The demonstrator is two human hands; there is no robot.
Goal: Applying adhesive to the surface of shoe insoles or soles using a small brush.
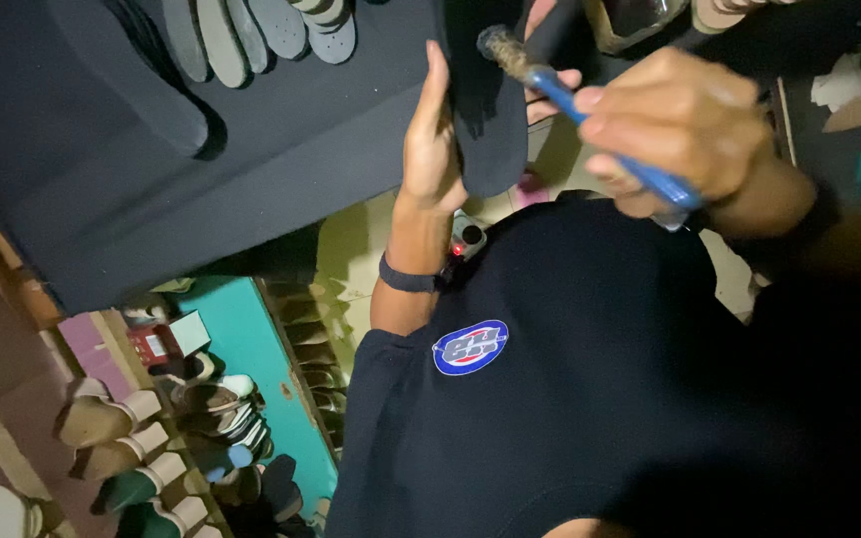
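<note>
My left hand [429, 149] is closed around the edge of a dark shoe sole [490, 134] and holds it upright, thumb along its left side. There is a dark band on that wrist. My right hand [685, 125] grips a brush with a blue handle [562, 97]. Its worn, brownish bristle tip [498, 45] rests against the upper part of the sole. Both hands are raised in front of a dark shirt [600, 399] with a round blue and red badge.
A large dark sheet [251, 159] spreads over the upper left, with several grey insoles [251, 30] lying on its top edge. Shelves with several pairs of shoes [151, 448] and a teal panel [251, 349] fill the lower left. Paper scraps [849, 85] lie at the upper right.
</note>
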